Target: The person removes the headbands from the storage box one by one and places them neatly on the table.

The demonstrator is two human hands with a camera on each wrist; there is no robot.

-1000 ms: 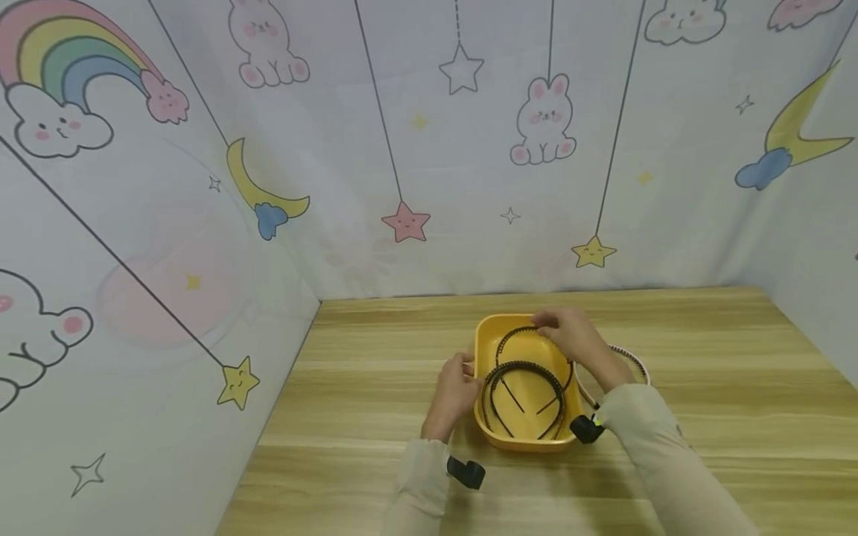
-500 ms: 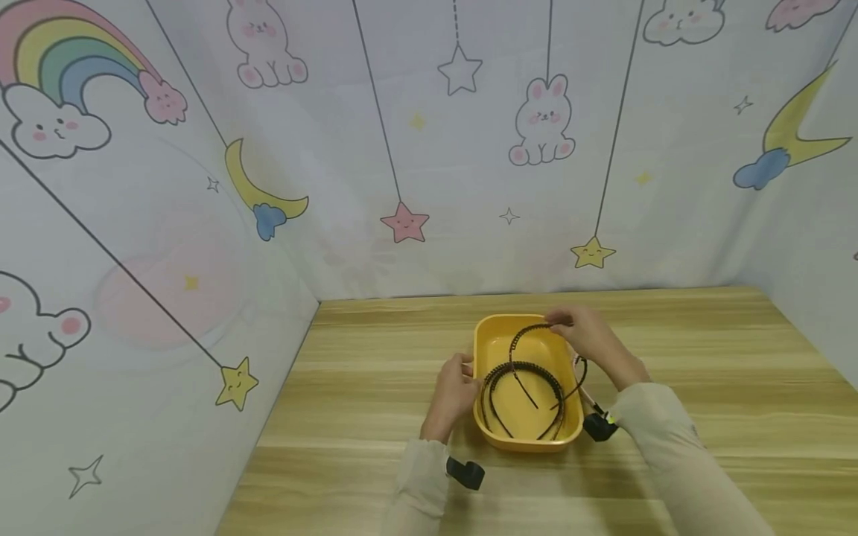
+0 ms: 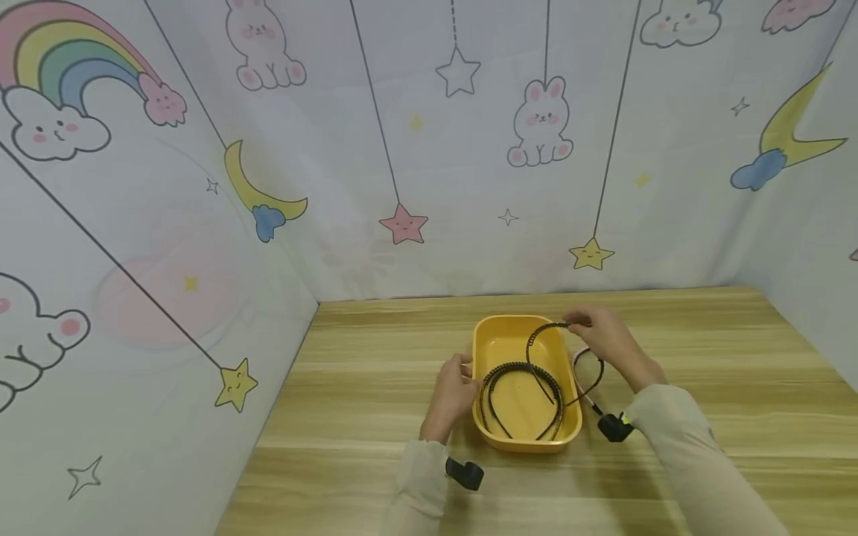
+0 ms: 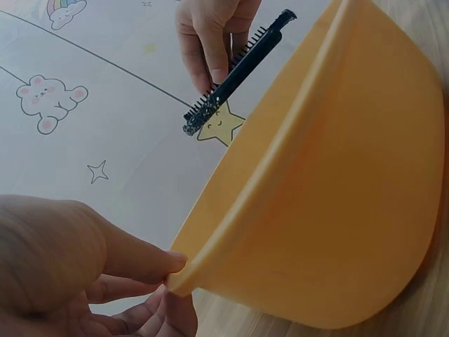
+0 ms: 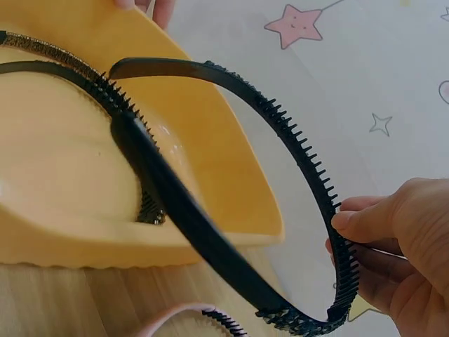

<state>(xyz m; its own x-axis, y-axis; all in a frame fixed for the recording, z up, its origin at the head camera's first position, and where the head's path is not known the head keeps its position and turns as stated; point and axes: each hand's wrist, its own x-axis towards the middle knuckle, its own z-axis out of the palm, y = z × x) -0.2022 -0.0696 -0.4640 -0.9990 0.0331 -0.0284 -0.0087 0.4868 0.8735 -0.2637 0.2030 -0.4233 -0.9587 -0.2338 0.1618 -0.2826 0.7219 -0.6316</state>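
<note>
A black toothed headband hangs over the right side of a yellow plastic basin, its two ends pointing down toward me. My right hand pinches the top of its arc between thumb and fingers, as the right wrist view shows on the toothed band. At the basin's left side my left hand holds the rim; in the left wrist view the thumb lies over the rim of the basin. Inside the basin lie further dark headbands, overlapping; one looks glittery gold in the right wrist view.
A pale pink headband with dark teeth lies on the wooden table, just right of the basin and partly hidden by the held one. A cartoon-printed curtain stands behind and at both sides.
My right hand has moved right with the black headband, carrying it from over the basin's middle to its right rim. The left hand stays on the left rim.
</note>
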